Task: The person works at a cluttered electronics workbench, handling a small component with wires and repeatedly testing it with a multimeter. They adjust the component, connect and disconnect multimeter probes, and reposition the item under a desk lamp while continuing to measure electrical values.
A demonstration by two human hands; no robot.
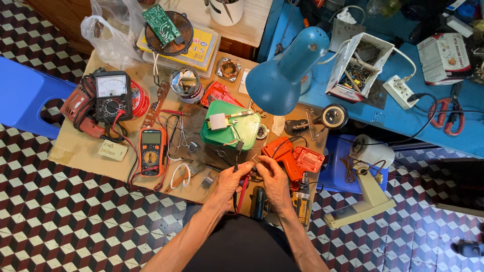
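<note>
Near the table's front edge, both hands pinch thin wires.
Left hand [233,177] and right hand [272,176] meet fingertip to fingertip, forearms angled inward, closed on wires [237,151] trailing from a green box [231,132]; an orange soldering gun [288,155] lies just beside, on the cluttered cardboard-topped table [80,148] over a checkered floor [65,221].
</note>
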